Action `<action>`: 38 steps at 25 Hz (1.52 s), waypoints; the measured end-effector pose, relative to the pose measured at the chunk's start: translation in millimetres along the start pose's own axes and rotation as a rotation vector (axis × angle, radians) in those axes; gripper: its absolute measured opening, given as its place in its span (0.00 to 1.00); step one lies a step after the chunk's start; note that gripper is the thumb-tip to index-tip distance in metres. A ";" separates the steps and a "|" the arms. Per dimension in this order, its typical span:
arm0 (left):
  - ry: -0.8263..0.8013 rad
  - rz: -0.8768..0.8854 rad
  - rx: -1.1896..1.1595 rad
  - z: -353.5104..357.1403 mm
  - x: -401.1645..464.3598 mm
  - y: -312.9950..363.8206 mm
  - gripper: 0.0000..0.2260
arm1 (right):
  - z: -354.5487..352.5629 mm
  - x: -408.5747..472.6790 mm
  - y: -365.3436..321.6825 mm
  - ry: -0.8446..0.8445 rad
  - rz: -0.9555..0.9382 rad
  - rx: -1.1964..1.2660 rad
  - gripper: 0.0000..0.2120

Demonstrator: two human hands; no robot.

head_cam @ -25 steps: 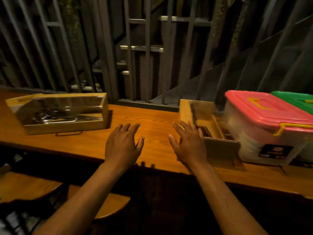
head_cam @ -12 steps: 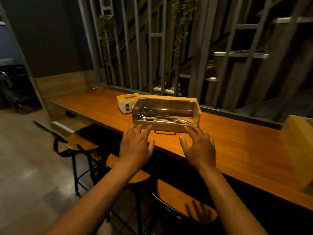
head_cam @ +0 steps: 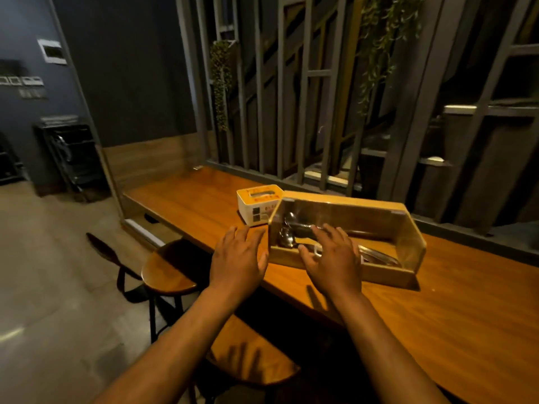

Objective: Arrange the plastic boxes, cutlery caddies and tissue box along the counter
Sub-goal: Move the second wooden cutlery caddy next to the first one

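A wooden cutlery caddy [head_cam: 388, 217] with a clear front panel lies on the wooden counter [head_cam: 437, 310], metal spoons visible inside. A white tissue box [head_cam: 253, 207] with a yellow rim stands against the caddy's left end. My left hand [head_cam: 237, 258] hovers open over the counter just left of the caddy's near corner, below the tissue box. My right hand [head_cam: 332, 258] is open with fingers spread in front of the caddy's clear panel; whether it touches the panel is unclear. The plastic boxes are out of view.
Round wooden stools [head_cam: 166, 269] stand under the counter's near edge. A slatted metal screen [head_cam: 291, 97] with hanging plants runs along the counter's far side. A dark wall and a black rack [head_cam: 70, 153] lie to the left beyond open floor.
My view has swung left along the counter, away from the plastic boxes and second caddy. Both hands have come closer to the caddy with spoons and the tissue box.
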State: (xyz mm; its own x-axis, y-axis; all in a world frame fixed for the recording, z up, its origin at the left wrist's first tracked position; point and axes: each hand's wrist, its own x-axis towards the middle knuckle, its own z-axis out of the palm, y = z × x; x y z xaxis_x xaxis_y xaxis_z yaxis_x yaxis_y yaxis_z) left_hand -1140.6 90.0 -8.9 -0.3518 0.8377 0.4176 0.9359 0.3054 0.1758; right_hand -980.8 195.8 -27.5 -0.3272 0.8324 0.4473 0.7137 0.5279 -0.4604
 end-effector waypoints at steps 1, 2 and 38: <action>0.005 -0.016 0.006 3.5 12.4 -7.2 0.26 | 10.8 17.4 -7.1 -0.013 -0.014 -0.025 0.27; 0.007 -0.028 0.000 9.6 23.7 -15.1 0.26 | 22.1 33.6 -12.9 -0.027 -0.023 -0.044 0.28; -0.256 0.048 -0.639 97.4 92.2 51.5 0.25 | -8.3 -42.5 58.2 0.272 0.236 -0.096 0.29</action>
State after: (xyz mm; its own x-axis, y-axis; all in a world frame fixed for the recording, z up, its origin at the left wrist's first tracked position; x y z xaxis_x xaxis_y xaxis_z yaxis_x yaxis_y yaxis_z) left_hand -1122.9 227.1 -48.3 -0.2212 0.9481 0.2285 0.7275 0.0043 0.6861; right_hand -920.2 189.7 -66.9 0.0203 0.8475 0.5305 0.8087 0.2981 -0.5072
